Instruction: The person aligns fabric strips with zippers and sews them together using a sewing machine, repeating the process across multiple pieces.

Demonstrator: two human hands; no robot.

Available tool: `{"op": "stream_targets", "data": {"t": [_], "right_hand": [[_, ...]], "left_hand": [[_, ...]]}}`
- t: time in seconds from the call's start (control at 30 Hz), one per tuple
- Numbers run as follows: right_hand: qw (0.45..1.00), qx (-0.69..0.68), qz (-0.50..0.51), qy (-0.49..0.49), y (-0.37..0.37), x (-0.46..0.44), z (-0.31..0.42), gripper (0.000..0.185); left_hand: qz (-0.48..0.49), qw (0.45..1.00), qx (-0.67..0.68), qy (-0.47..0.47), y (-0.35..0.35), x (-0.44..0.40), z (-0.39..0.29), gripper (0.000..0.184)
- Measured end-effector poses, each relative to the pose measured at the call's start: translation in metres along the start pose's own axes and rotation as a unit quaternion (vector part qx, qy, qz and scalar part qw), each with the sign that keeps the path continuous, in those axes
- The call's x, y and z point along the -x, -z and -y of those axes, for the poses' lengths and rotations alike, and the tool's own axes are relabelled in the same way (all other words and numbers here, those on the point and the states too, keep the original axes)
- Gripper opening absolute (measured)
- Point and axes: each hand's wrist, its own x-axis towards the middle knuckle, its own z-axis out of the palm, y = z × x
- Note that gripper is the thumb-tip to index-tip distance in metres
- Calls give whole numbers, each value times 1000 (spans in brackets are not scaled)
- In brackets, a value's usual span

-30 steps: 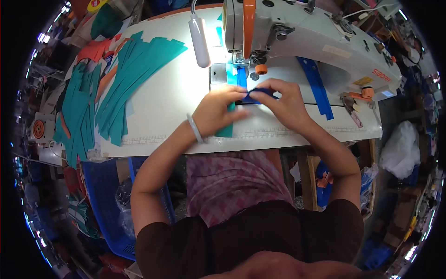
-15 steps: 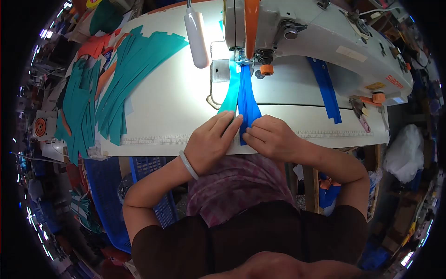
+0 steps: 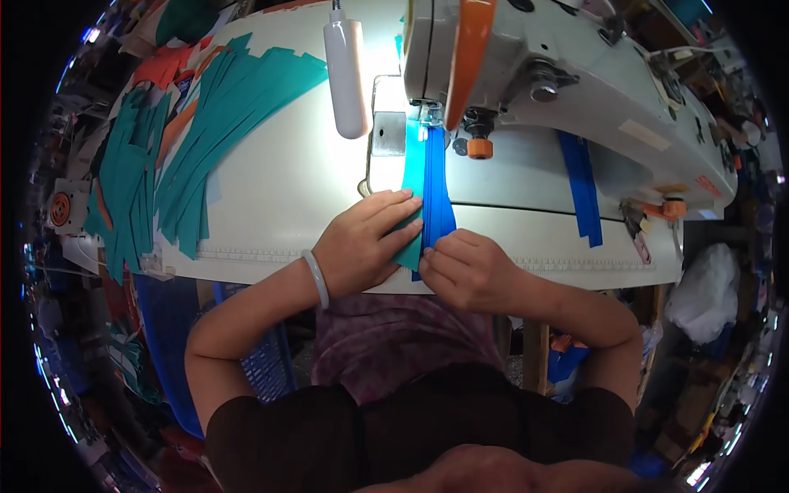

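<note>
A teal fabric strip (image 3: 413, 168) and a blue zipper strip (image 3: 437, 185) lie side by side, their far ends under the presser foot (image 3: 427, 115) of a sewing machine (image 3: 526, 49). My left hand (image 3: 362, 242) rests on the teal strip, fingers extended and lying over it near the table's front edge. With bent fingers, my right hand (image 3: 468, 267) pinches the right edge of the blue zipper strip close to its near end. Fingertips of both hands are nearly side by side. The stitching point is partly hidden by the foot.
Teal strips (image 3: 234, 123) are heaped on the left of the table (image 3: 288, 205). Another blue strip (image 3: 581, 193) lies under the machine arm. A white lamp (image 3: 345, 78) hangs left of the needle. Small scissors (image 3: 639, 238) lie at right; a blue crate (image 3: 177, 329) stands below left.
The view has shifted slightly. The two strips now lie closer together and straighter. My left hand has turned flatter over the teal strip, while my right hand stays pinched on the blue one.
</note>
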Motion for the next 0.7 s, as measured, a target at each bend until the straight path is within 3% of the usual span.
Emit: {"op": "stream_targets", "data": {"t": [0.57, 0.7], "right_hand": [[999, 8, -26, 24, -4, -23, -49, 11], [999, 26, -18, 20, -8, -23, -56, 13]], "left_hand": [[-40, 998, -56, 15, -18, -24, 34, 18], [-41, 998, -45, 10, -24, -29, 44, 35]]}}
